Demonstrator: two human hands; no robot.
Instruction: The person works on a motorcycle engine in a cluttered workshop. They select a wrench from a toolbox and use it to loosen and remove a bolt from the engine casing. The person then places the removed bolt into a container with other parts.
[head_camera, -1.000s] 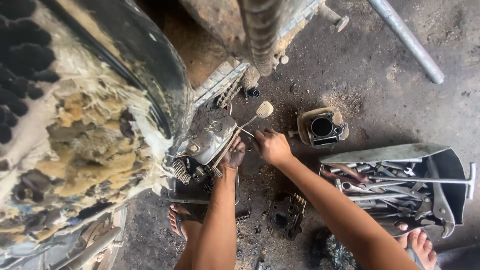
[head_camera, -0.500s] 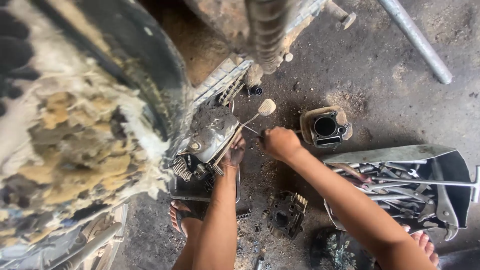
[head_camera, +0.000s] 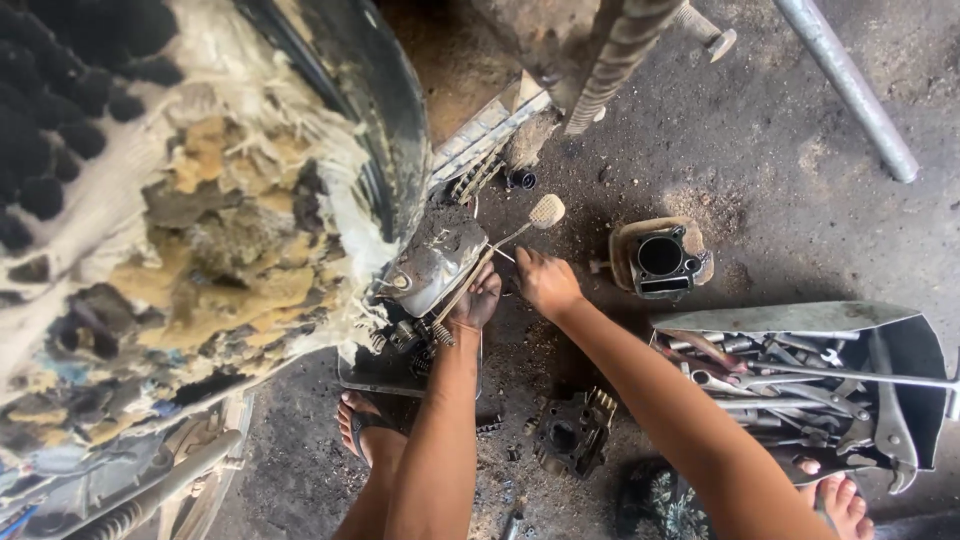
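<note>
both hands (head_camera: 512, 290) at engine casing (head_camera: 437, 258), left fingers gripping it, right fingers curled, grip unclear

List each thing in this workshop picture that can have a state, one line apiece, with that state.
Left hand: fingers curled against the engine.
Right hand: closed, beside the left.
Engine: partly stripped, grimy.
Cylinder block: removed, on the floor, bore up.
Tool tray: open, full of wrenches.
Seat: torn, foam exposed.

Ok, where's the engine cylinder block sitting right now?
In the head view the cylinder block sits on the ground right of centre, just right of the right hand and above the tool tray.
</note>
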